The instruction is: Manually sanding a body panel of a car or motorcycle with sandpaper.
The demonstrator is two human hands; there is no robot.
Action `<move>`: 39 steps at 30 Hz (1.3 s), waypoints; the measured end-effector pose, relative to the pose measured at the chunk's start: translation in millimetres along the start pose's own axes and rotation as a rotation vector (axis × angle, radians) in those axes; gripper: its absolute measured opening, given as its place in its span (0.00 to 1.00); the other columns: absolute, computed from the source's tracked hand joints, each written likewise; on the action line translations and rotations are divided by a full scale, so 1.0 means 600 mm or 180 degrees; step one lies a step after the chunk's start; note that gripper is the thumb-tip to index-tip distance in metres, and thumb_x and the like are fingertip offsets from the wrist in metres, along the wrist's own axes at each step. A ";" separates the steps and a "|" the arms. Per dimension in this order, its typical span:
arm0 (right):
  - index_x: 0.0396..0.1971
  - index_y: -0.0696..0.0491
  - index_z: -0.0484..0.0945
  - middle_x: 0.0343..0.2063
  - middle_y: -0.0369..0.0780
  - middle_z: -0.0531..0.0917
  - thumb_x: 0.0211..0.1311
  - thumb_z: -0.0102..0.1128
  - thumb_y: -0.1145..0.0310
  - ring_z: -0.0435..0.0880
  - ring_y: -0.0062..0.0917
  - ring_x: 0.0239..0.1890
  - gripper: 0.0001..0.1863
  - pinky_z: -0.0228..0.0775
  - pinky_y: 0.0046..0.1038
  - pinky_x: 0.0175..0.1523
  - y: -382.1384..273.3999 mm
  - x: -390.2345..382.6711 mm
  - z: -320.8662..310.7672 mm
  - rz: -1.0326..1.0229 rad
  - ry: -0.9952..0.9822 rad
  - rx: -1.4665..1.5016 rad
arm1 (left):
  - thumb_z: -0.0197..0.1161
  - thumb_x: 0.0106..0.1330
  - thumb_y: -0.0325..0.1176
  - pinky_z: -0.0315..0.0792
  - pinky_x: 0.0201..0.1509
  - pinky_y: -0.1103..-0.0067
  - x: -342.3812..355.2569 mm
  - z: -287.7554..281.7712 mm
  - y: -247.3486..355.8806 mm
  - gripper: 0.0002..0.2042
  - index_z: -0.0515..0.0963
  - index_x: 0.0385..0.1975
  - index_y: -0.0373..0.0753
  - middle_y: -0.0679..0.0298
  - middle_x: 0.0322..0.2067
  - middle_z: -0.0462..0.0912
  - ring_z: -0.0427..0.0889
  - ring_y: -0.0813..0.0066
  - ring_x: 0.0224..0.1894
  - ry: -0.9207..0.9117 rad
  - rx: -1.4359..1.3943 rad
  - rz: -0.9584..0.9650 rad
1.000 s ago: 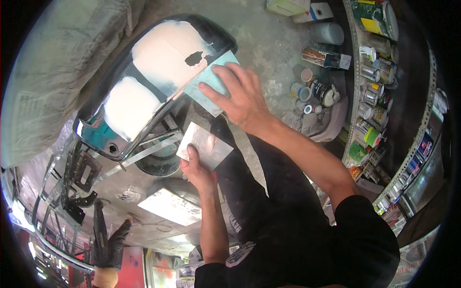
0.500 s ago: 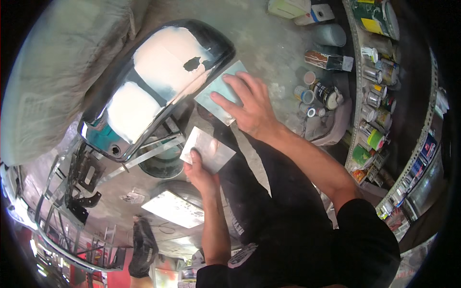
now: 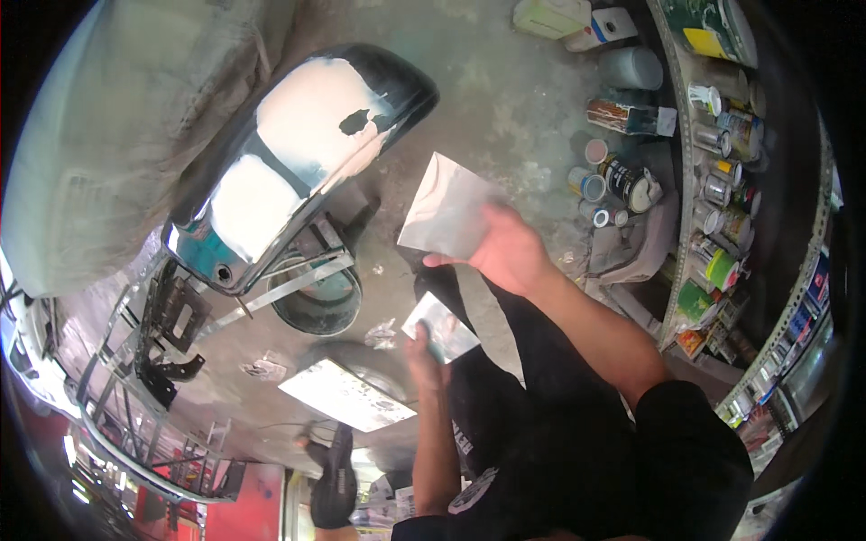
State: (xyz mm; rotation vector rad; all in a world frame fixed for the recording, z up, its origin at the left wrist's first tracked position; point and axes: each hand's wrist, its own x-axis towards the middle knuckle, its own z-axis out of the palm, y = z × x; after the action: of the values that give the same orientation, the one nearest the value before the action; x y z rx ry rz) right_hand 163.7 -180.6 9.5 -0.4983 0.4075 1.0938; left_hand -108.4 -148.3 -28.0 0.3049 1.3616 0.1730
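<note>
- Sheet (image 3: 442, 207) turned over since half a second ago, its bluish face gone from view and a pale, shiny one showing
- Right hand (image 3: 514, 248), slightly blurred, grasping it by the lower right corner, the sheet now well apart from the panel (image 3: 287, 162) it lay close to before
- Left hand (image 3: 428, 359) pinching a smaller card (image 3: 446, 326), thumb on top; both are lower in view than before
- Panel to the upper left, tilted, with white patches and a ragged hole, next to a grey cover (image 3: 126, 135)
- Stand (image 3: 302, 284) below the panel, its bar crossing over and partly hiding a bucket (image 3: 316, 320)
- White board (image 3: 347, 395) left of the left forearm
- Cans (image 3: 622, 185) on the floor to the right, beside a loaded shelf (image 3: 684, 180)
- Another person (image 3: 336, 478), dark-clothed, at the lower edge, further right than before
</note>
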 end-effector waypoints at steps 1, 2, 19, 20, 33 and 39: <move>0.71 0.55 0.66 0.67 0.46 0.75 0.79 0.49 0.57 0.73 0.42 0.70 0.28 0.68 0.64 0.66 -0.003 -0.001 0.001 -0.0038 -0.0020 0.0017 | 0.60 0.77 0.37 0.82 0.55 0.62 0.005 -0.013 -0.015 0.18 0.74 0.58 0.31 0.54 0.51 0.83 0.86 0.60 0.50 -0.0026 0.0034 0.0017; 0.72 0.55 0.65 0.68 0.45 0.74 0.79 0.47 0.54 0.72 0.43 0.71 0.29 0.66 0.63 0.67 -0.004 0.002 0.000 -0.0054 -0.0203 0.0307 | 0.60 0.76 0.37 0.82 0.56 0.63 0.014 -0.026 -0.026 0.18 0.74 0.58 0.31 0.54 0.51 0.83 0.86 0.60 0.50 -0.0121 0.0092 -0.0207; 0.56 0.38 0.83 0.66 0.42 0.76 0.38 0.76 0.65 0.72 0.52 0.63 0.35 0.62 0.61 0.61 0.046 0.128 -0.057 -0.4127 -0.0156 -0.6411 | 0.63 0.75 0.43 0.81 0.55 0.66 0.128 -0.212 -0.174 0.21 0.75 0.59 0.35 0.59 0.48 0.85 0.87 0.63 0.48 -0.0503 -0.0081 -0.1222; 0.56 0.38 0.84 0.66 0.42 0.76 0.38 0.77 0.65 0.72 0.51 0.63 0.35 0.62 0.61 0.62 0.047 0.134 -0.058 -0.4140 -0.0125 -0.6438 | 0.64 0.74 0.43 0.80 0.57 0.66 0.130 -0.214 -0.174 0.22 0.75 0.60 0.35 0.58 0.49 0.85 0.86 0.62 0.49 -0.0506 -0.0031 -0.1233; 0.54 0.41 0.84 0.65 0.42 0.77 0.38 0.77 0.65 0.72 0.50 0.62 0.34 0.60 0.63 0.63 0.059 0.138 -0.077 -0.4077 -0.0143 -0.6732 | 0.60 0.76 0.43 0.80 0.55 0.66 0.138 -0.206 -0.176 0.20 0.76 0.58 0.35 0.58 0.47 0.85 0.87 0.63 0.47 -0.0420 0.0012 -0.1421; 0.54 0.42 0.84 0.64 0.42 0.77 0.36 0.77 0.68 0.72 0.50 0.62 0.35 0.62 0.61 0.63 0.055 0.139 -0.037 -0.4230 -0.0096 -0.6554 | 0.60 0.76 0.45 0.78 0.61 0.63 0.145 -0.227 -0.181 0.23 0.74 0.61 0.35 0.57 0.51 0.84 0.85 0.59 0.53 -0.0556 0.0038 -0.1419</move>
State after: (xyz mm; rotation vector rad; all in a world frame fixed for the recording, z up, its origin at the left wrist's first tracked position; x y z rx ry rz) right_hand 165.7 -119.9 -59.8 -2.0878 -1.2101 -0.2192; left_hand -229.8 -210.0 -167.4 0.0199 1.2251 -0.2284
